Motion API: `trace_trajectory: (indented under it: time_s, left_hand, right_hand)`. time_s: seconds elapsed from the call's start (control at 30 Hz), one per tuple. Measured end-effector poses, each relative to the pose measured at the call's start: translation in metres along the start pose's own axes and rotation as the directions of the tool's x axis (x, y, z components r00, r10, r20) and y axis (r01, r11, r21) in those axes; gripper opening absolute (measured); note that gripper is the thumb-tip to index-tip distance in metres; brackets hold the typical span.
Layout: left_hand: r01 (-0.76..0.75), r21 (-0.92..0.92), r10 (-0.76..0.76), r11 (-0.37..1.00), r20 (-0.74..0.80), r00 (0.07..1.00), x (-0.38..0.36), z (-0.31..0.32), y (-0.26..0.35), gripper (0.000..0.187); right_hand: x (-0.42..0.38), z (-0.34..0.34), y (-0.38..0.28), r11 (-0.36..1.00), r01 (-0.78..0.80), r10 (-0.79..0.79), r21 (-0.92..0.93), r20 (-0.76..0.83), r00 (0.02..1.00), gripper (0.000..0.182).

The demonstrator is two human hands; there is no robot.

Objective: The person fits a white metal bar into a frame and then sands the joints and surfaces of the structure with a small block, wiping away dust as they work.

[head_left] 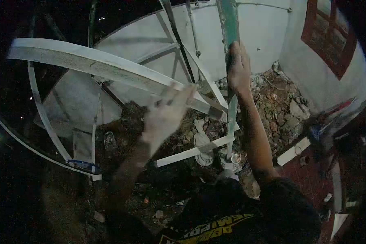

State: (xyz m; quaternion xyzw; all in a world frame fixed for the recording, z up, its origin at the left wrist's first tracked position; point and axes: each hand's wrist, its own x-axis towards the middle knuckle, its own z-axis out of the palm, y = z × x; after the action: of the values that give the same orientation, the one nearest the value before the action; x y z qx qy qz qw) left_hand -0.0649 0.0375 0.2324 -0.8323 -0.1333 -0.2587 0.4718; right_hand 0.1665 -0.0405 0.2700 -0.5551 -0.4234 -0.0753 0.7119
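Observation:
My right hand (238, 69) is wrapped round a green post (229, 22) with worn paint, its fingers along the post's right side. My left hand (166, 112) is smeared by motion and overlaps the lower edge of a long white beam (110, 67). Its fingers point up and right, near where the beam comes close to the post. The beam runs from upper left down to the middle. Below my hands, a shorter white bar (195, 151) juts left from the post's lower part.
Rubble (276, 103) lies below against a white wall (260, 32). Thin metal struts (42, 107) curve at the left, with a blue ring-like item (84, 164) on them. A brown-framed window (328, 34) is at upper right. A white plank (293, 151) rests beside red flooring (301, 175).

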Motion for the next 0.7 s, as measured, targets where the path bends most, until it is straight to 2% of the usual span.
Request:
trace_trajectory:
  time_s: [0.07, 0.1, 0.13, 0.17, 0.2, 0.23, 0.27, 0.3, 0.33, 0.37, 0.4, 0.43, 0.47, 0.53, 0.57, 0.6, 0.63, 0.67, 0.7]
  left_hand:
    - [-0.049, -0.073, 0.05, 0.996, 0.015, 0.999, -0.005, 0.007, 0.033, 0.056]
    - [-0.173, -0.077, 0.176, 0.982, 0.035, 0.984, -0.009, 0.017, 0.044, 0.058]
    - [-0.289, -0.082, 0.294, 0.954, 0.053, 0.954, -0.006, 0.016, 0.048, 0.061]
    - [-0.288, -0.081, 0.292, 0.954, 0.045, 0.955, -0.005, 0.019, 0.043, 0.061]
    - [-0.286, -0.064, 0.283, 0.956, -0.048, 0.958, -0.007, 0.024, 0.031, 0.061]
    - [-0.284, -0.052, 0.276, 0.957, -0.132, 0.952, -0.008, 0.026, 0.022, 0.062]
    - [-0.221, -0.106, 0.205, 0.969, -0.146, 0.968, -0.01, 0.026, 0.013, 0.064]
    - [-0.159, -0.161, 0.133, 0.974, -0.158, 0.978, -0.012, 0.026, 0.004, 0.067]
    - [-0.099, -0.292, 0.092, 0.951, -0.035, 0.995, -0.015, 0.02, -0.024, 0.067]
    - [-0.023, -0.411, 0.067, 0.911, 0.093, 0.993, -0.019, 0.016, -0.049, 0.067]
    - [0.06, -0.176, -0.063, 0.983, -0.01, 0.998, -0.023, 0.013, -0.062, 0.066]
    - [0.173, 0.058, -0.164, 0.983, -0.139, 0.977, -0.027, 0.009, -0.073, 0.065]
    - [0.266, 0.031, -0.267, 0.964, 0.04, 0.963, -0.025, -0.006, -0.091, 0.062]
    - [0.356, 0.026, -0.353, 0.934, 0.221, 0.909, -0.015, -0.027, -0.116, 0.059]
    - [0.425, 0.05, -0.427, 0.904, 0.035, 0.904, -0.009, -0.03, -0.124, 0.061]
    - [0.493, 0.06, -0.479, 0.868, -0.155, 0.864, -0.007, -0.034, -0.13, 0.063]
    - [0.491, 0.065, -0.478, 0.868, -0.153, 0.865, -0.005, -0.042, -0.125, 0.063]
    - [0.432, 0.085, -0.432, 0.898, -0.023, 0.902, -0.002, -0.053, -0.113, 0.064]
    - [0.372, 0.097, -0.381, 0.923, 0.1, 0.919, 0.004, -0.062, -0.103, 0.065]
  right_hand:
    - [0.0, -0.001, 0.005, 0.984, 0.109, -0.111, -0.143, -0.005, 0.994, 0.044]
    - [-0.003, -0.003, 0.003, 0.983, 0.11, -0.113, -0.148, -0.011, 0.994, 0.044]
    - [-0.003, -0.004, -0.009, 0.994, 0.046, -0.045, -0.098, 0.013, 0.999, 0.042]
    - [-0.003, -0.004, -0.017, 0.999, -0.021, 0.023, -0.05, 0.041, 0.999, 0.041]
    - [-0.002, -0.001, -0.012, 0.984, 0.075, -0.08, -0.161, -0.023, 0.997, 0.039]
    - [-0.004, 0.0, 0.001, 0.984, 0.068, -0.073, -0.164, -0.024, 0.997, 0.039]
    - [-0.005, 0.003, 0.003, 0.957, 0.186, -0.2, -0.222, -0.043, 0.979, 0.038]
    - [-0.006, 0.003, 0.006, 0.987, 0.117, -0.122, -0.114, -0.041, 0.992, 0.035]
    - [-0.006, 0.003, -0.003, 0.999, 0.043, -0.043, -0.005, -0.038, 0.998, 0.032]
    - [-0.006, 0.004, -0.004, 0.999, 0.044, -0.044, -0.003, -0.038, 0.998, 0.032]
    - [-0.006, 0.004, -0.005, 0.995, 0.094, -0.095, -0.017, -0.054, 0.994, 0.029]
    - [-0.007, 0.003, -0.005, 0.989, 0.143, -0.145, -0.032, -0.066, 0.987, 0.027]
    - [-0.009, 0.002, -0.004, 0.99, 0.138, -0.139, -0.03, -0.063, 0.988, 0.027]
    - [-0.008, -0.004, -0.001, 0.993, 0.086, -0.085, -0.077, 0.019, 0.996, 0.027]
    - [-0.005, -0.006, 0.011, 0.994, 0.084, -0.083, -0.072, 0.019, 0.996, 0.027]
    - [-0.003, -0.006, 0.031, 0.953, 0.24, -0.238, -0.183, 0.033, 0.971, 0.03]
    - [-0.006, -0.005, 0.027, 0.919, 0.318, -0.315, -0.234, 0.049, 0.948, 0.033]
    - [-0.008, -0.002, 0.006, 0.875, 0.392, -0.39, -0.283, 0.065, 0.918, 0.036]
    - [-0.021, -0.003, -0.015, 0.917, 0.28, -0.307, -0.284, -0.055, 0.95, 0.041]
